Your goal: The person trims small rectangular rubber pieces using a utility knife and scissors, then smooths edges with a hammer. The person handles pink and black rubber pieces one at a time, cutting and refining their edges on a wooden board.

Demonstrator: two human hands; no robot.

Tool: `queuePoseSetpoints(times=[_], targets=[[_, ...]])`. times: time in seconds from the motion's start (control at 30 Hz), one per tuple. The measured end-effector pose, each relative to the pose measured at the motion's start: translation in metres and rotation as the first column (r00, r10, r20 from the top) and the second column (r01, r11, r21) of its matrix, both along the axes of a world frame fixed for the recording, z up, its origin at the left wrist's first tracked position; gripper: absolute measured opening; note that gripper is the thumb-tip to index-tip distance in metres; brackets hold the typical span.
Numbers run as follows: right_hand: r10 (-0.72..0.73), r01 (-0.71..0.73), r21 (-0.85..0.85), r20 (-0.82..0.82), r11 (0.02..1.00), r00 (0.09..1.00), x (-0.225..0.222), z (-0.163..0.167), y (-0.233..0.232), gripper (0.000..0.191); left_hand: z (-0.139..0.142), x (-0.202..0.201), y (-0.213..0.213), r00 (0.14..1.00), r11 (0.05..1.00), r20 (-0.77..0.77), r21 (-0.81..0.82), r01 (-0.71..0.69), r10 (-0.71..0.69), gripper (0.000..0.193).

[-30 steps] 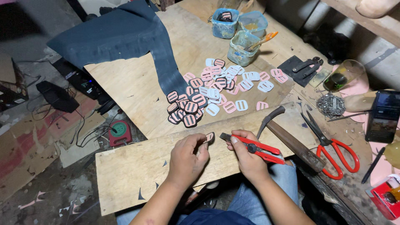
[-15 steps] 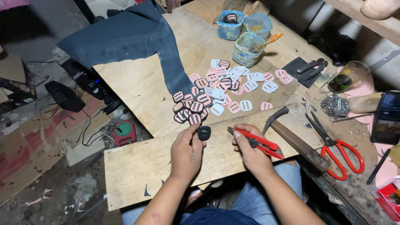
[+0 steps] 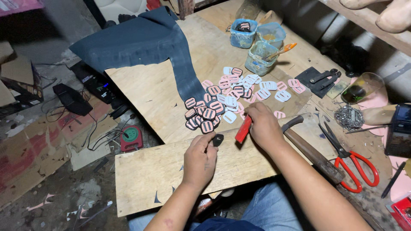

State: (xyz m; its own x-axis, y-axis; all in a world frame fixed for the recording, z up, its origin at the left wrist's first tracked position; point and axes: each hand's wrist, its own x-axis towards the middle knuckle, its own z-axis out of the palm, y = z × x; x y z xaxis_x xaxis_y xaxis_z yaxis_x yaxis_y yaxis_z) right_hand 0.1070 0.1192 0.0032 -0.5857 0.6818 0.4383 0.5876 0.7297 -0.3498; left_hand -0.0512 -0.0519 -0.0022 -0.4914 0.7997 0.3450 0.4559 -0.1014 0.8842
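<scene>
L fingers [image 3: 209,143] pinch a small dark piece [image 3: 218,140] on the near plank [image 3: 150,175], right at its far edge. R hand [image 3: 263,126] is closed round a red-handled tool [image 3: 243,129] – vs half a sec ago it's lifted off the plank, handle now pointing down-left, nearer the pile of pink slotted pieces [image 3: 222,100]. Left hand [image 3: 199,160] has barely shifted. Hammer [image 3: 310,147] lies just beside the R wrist; red scissors [image 3: 353,160] further right. Plank's left half is bare – room there, edge drops to floor
</scene>
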Motion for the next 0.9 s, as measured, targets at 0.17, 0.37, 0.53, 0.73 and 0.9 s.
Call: queuePoseSetpoints(times=[0.17,0.37,0.53,0.73,0.9], targets=[[-0.019,0.02,-0.013,0.053,1.0,0.998,-0.001,-0.005,0.012,0.029,0.004,-0.002,-0.003,0.999,0.998,0.017,0.051,0.03,-0.031,0.024],[-0.049,0.049,0.003,-0.027,0.999,0.998,0.007,-0.005,0.019,0.028,0.003,-0.003,-0.006,0.994,0.992,-0.089,0.109,0.068,-0.058,0.018],[-0.121,0.103,-0.068,-0.39,0.992,0.913,0.014,0.002,0.004,0.023,0.0,0.002,0.006,0.972,0.999,-0.234,0.051,0.017,-0.005,0.015],[-0.5,-0.043,-0.673,-0.589,0.738,0.635,0.004,-0.017,-0.054,0.02,-0.002,0.004,0.039,0.921,0.988,-0.366,0.017,0.153,-0.136,0.026],[-0.33,0.054,-0.41,-0.642,0.911,0.692,0.001,-0.028,-0.064,0.021,0.005,0.005,0.076,0.926,0.985,-0.334,-0.043,0.168,-0.173,0.023]])
